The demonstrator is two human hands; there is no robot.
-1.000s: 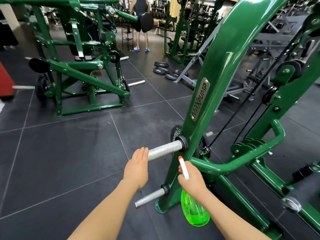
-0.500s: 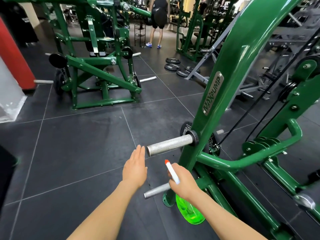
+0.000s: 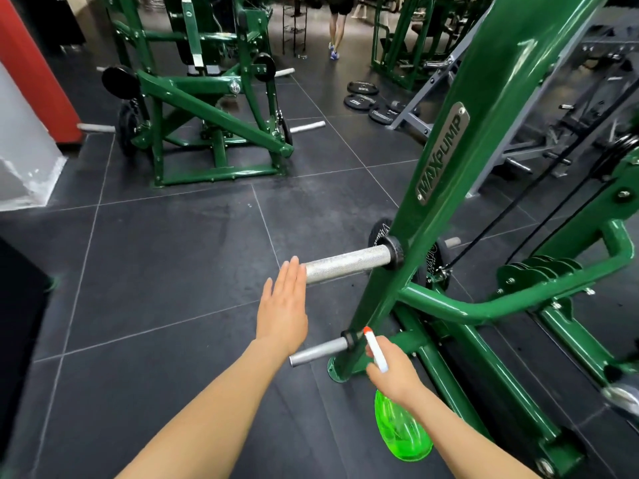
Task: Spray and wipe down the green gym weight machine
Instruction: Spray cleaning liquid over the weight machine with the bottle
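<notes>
Presently, the green weight machine (image 3: 491, 126) was observed filling the frame from 12 to 5 o'clock, its slanted upright bearing a grey "MAXPUMP" plate (image 3: 444, 152). Two bare metal pegs were seen projecting from that upright toward 9 o'clock: an upper peg (image 3: 345, 264) and a lower peg (image 3: 320, 350). The left hand (image 3: 283, 312) was recorded with fingers straight and together, nothing grasped, its fingertips at the free end of the upper peg; contact could not be confirmed. The right hand's (image 3: 394, 371) grip was noted as clenched around the neck of a green spray bottle (image 3: 401, 430), the white trigger head with its orange nozzle tip (image 3: 367, 329) directed at 11 o'clock, close to the collar of the lower peg. Loose black plates (image 3: 363, 98) were noted on the dark tiled floor (image 3: 155, 271) at 12 o'clock, and a second green machine (image 3: 207, 108) at 10 o'clock.
</notes>
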